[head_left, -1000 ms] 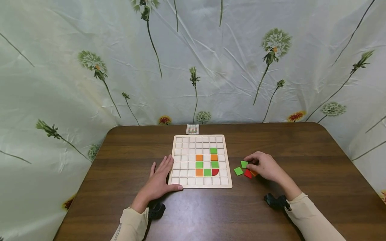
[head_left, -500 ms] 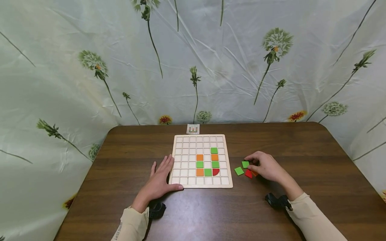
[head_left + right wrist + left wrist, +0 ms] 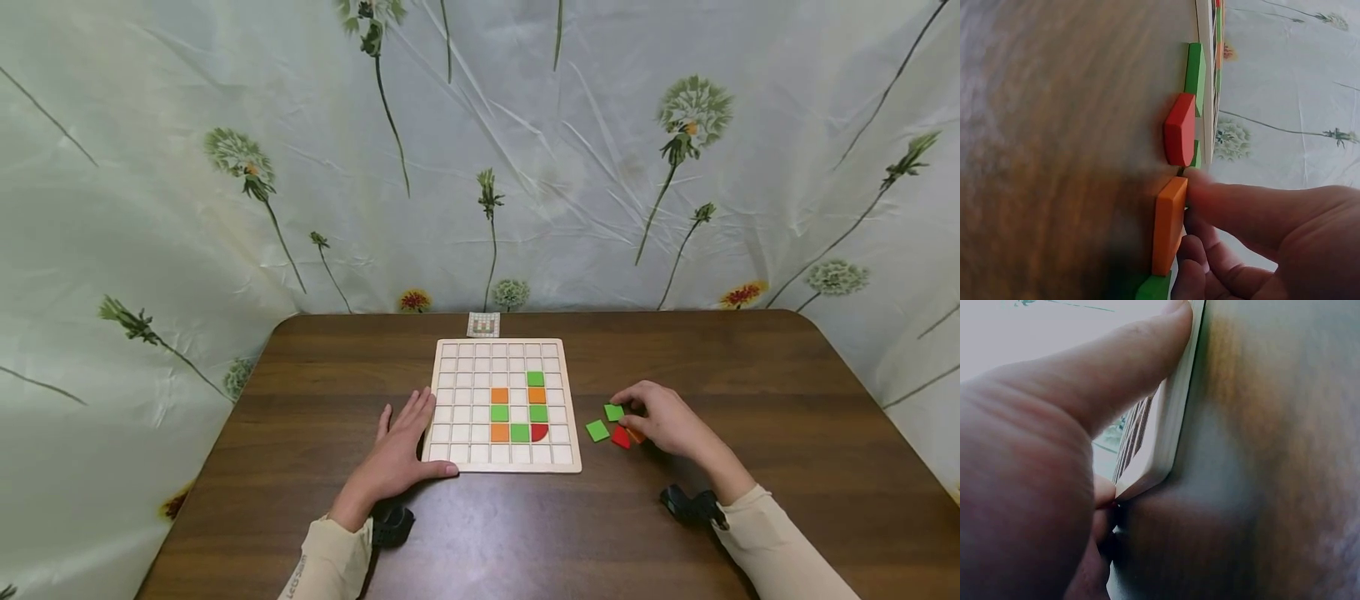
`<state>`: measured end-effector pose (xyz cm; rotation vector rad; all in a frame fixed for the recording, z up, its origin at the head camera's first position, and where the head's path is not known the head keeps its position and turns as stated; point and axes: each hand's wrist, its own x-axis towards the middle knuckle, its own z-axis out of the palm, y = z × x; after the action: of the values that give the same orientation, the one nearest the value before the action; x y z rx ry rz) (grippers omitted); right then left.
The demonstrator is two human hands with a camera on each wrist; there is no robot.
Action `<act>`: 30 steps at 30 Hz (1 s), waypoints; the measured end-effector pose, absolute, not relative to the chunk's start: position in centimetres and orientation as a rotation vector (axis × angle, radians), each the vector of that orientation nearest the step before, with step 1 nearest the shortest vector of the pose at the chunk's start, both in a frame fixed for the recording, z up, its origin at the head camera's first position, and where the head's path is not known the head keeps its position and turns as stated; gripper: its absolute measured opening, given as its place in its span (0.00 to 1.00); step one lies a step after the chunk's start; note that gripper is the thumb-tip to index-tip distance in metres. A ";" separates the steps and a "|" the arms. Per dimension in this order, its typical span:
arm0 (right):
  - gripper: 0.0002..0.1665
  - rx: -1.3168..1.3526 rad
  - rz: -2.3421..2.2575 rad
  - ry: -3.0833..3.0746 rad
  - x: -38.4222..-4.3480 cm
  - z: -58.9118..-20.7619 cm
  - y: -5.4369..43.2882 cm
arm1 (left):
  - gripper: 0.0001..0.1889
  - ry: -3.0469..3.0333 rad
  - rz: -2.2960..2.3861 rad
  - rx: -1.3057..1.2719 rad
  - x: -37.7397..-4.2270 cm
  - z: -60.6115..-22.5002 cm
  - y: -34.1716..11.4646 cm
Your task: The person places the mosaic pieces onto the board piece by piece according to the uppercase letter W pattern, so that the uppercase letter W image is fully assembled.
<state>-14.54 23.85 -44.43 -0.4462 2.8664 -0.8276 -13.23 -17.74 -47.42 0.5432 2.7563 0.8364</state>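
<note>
My left hand (image 3: pixel 393 454) rests on the left side of a pale wooden grid board (image 3: pixel 457 460). Its fingers lie along the left edge and its thumb on the front edge; the left wrist view shows the thumb (image 3: pixel 1129 362) on the rim. Right of the board, my right hand (image 3: pixel 660 417) pinches a green square tile (image 3: pixel 613 412) flat on the table, with thumb and forefinger at its edges. In the right wrist view the thumb hides most of that tile. Beside it lie another green tile (image 3: pixel 597 431), a red tile (image 3: pixel 621 437) and an orange tile (image 3: pixel 1169 225) partly under the hand.
The board carries orange (image 3: pixel 499 395), green (image 3: pixel 520 432) and rounded red (image 3: pixel 539 432) tiles in its cells. A small patterned card (image 3: pixel 483 325) lies behind it on the brown table (image 3: pixel 337 358). Another green tile (image 3: pixel 1155 287) shows low in the right wrist view. A flowered curtain (image 3: pixel 420 242) hangs behind.
The head view has shifted slightly. Both hands and the tiles stay nearly where they were; the right thumb has shifted a little beside the green tile.
</note>
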 end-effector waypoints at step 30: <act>0.14 -0.568 -1.001 2.912 -13.9 -43.3 19.8 | 0.61 2.755 0.860 0.543 -13.2 -47.5 -17.7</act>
<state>-13.89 19.83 -43.34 -0.5678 2.9119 -1.0006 -13.17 -17.71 -47.49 0.5427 2.7553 0.8601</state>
